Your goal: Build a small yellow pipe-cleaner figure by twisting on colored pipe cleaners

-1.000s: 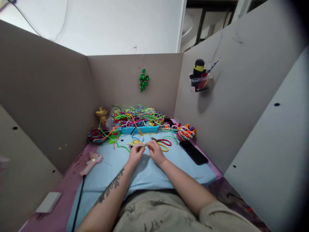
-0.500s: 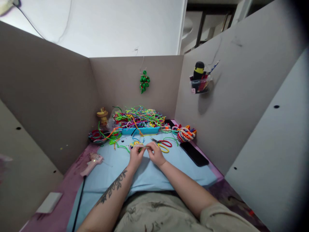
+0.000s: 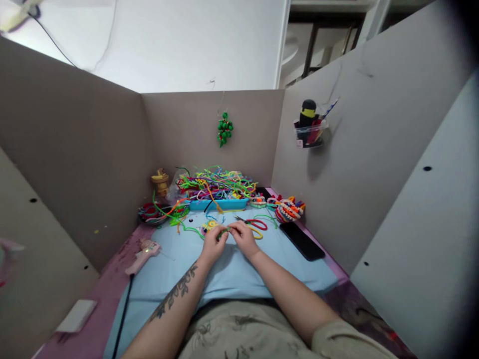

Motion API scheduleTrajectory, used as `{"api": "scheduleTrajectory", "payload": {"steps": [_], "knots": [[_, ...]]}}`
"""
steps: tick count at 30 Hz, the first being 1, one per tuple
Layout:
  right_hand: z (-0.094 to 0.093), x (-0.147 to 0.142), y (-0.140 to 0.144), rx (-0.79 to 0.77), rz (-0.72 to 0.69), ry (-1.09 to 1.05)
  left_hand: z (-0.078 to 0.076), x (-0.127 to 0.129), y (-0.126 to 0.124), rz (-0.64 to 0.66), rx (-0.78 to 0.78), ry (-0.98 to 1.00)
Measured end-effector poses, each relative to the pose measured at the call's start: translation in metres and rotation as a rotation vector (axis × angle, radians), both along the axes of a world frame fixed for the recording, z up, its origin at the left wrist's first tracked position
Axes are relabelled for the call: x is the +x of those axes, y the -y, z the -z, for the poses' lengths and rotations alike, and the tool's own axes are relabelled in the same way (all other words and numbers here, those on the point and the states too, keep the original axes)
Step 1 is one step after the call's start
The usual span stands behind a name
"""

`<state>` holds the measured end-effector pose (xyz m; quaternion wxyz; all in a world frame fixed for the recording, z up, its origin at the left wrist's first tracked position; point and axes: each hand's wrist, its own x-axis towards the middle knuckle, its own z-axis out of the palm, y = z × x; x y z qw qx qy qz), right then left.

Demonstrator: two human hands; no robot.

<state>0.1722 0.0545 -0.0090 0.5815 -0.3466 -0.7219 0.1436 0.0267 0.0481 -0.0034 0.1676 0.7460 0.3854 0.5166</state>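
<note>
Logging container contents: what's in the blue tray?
The blue tray holds a tangled heap of multicoloured cords, piled above its rim. An orange strand hangs over its front. The heap covers the tray's floor and anything deeper.

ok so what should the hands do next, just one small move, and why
I'd probably turn the left hand slightly to bring the small green piece into better view: it seems pinched there and is mostly hidden, while the right hand is close beside it, so a small turn might make precise handling easier.
</note>
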Motion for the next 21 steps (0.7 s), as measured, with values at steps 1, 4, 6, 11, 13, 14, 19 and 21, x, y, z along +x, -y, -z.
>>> {"api": "scheduleTrajectory", "payload": {"steps": [1,4,6,11,13,14,19,21], "knots": [[-0.0005,0.0010,-0.0004,-0.001,0.014,0.002,0.0004,0.0002,0.0001,0.003,-0.005,-0.010],[-0.0015,0.0029,-0.0013,-0.006,0.063,0.017,0.0006,0.0001,0.0002,-0.021,-0.008,-0.015],[-0.0013,0.0030,-0.0016,-0.003,0.092,0.034,-0.0003,-0.0008,0.0004,-0.035,-0.002,-0.010],[0.0023,0.0005,-0.0020,0.027,0.192,0.127,-0.0030,-0.0020,0.0018,-0.002,0.016,-0.013],[0.0040,-0.0006,-0.0023,0.046,0.251,0.184,-0.0026,-0.0014,0.0016,0.015,0.006,-0.015],[0.0045,-0.0010,-0.0025,0.060,0.278,0.210,-0.0022,-0.0010,0.0014,0.025,-0.001,-0.011],[0.0043,-0.0008,-0.0029,0.125,0.330,0.269,-0.0004,0.0004,0.0007,0.056,-0.024,0.045],[0.0037,0.0000,-0.0030,0.137,0.328,0.266,-0.0006,0.0011,0.0011,0.048,-0.040,0.060]]}}
